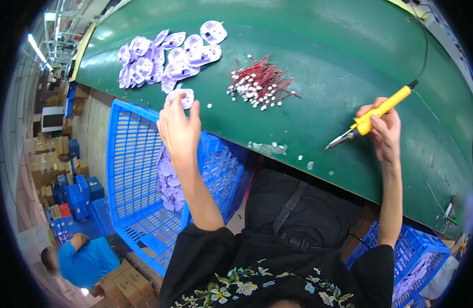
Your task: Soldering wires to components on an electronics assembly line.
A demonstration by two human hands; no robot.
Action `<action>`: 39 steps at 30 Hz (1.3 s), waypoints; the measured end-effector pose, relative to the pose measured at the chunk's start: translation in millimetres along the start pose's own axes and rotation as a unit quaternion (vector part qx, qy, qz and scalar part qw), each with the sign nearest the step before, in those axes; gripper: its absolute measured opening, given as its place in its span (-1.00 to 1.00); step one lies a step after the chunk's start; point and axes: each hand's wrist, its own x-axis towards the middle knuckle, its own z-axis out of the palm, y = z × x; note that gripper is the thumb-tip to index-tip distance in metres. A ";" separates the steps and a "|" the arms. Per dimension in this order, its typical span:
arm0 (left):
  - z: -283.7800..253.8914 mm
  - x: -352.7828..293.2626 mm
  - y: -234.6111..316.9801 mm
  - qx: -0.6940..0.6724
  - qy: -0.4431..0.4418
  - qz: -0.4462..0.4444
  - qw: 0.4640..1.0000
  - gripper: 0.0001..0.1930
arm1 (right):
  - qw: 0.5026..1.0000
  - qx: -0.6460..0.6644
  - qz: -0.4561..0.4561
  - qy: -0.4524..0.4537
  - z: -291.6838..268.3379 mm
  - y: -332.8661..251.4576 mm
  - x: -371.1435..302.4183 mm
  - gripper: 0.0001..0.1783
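My left hand [179,131] reaches over the table's near edge, thumb and fingers apart, fingertips at a pale purple plastic shell [186,98]. The fingers partly cover this shell, and I see no firm grip on it. Beyond it lies a heap of similar purple shells [182,64]. My right hand [384,128] is closed round the yellow handle of a soldering iron [384,109]. Its metal tip slants down to the left above the green tabletop. Between the hands, farther back, is a pile of short red wires with white connectors [257,82].
A blue crate [113,169] holding purple shells stands below the table's left edge. Another blue crate [426,256] is at lower right. The iron's cord [425,51] runs toward the back. Small clear scraps [267,148] lie near the table edge. A person in blue [90,262] is at lower left.
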 end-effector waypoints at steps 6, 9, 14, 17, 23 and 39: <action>48.6 33.6 -23.3 0.058 -0.050 -0.109 0.991 -0.66 | 0.999 0.038 -0.009 -0.035 9.2 14.4 1.5 -0.61; 51.0 44.7 -31.8 0.069 -0.078 -0.104 0.989 -0.71 | 0.999 0.010 0.011 -0.041 9.8 12.3 4.3 -0.59; 57.3 45.1 -14.3 0.033 -0.114 -0.075 0.990 -0.76 | 0.999 -0.001 0.000 -0.035 8.5 6.0 -2.0 -0.59; 58.5 44.8 -21.6 0.026 -0.121 -0.089 0.988 -0.78 | 0.999 -0.006 -0.022 -0.041 7.4 4.2 -4.4 -0.61; 62.0 40.8 -23.2 0.054 -0.105 -0.084 0.989 -0.79 | 0.999 0.001 -0.025 -0.020 6.0 3.3 -8.1 -0.63; 7.3 7.4 36.2 -0.100 0.047 0.013 0.994 -0.88 | 0.999 0.018 -0.032 -0.006 -3.3 -3.6 -7.0 -0.54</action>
